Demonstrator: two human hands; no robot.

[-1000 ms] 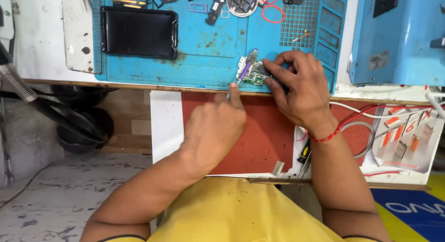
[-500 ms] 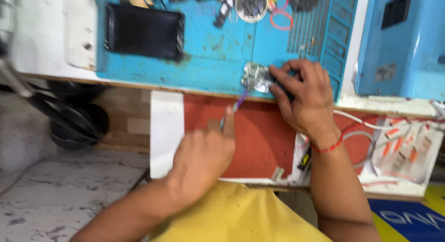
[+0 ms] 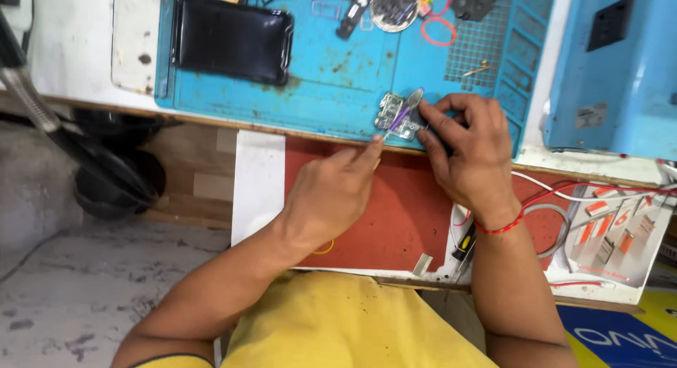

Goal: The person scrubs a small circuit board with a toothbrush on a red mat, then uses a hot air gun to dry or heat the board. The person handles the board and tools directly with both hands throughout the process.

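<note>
now, metal part (image 3: 392,115) under right hand (image 3: 469,153) grip

Two bare hands are seen: one left hand (image 3: 331,192) and one right hand (image 3: 469,153). One small metal circuit part (image 3: 393,115) and one thin purple tool (image 3: 403,113) are counted at the fingertips. One blue work mat (image 3: 331,65), one black phone-shaped slab (image 3: 231,38), one pink rubber ring (image 3: 438,31), one round dish of small parts (image 3: 395,3) and one red wrist thread (image 3: 499,227) are counted.
</note>
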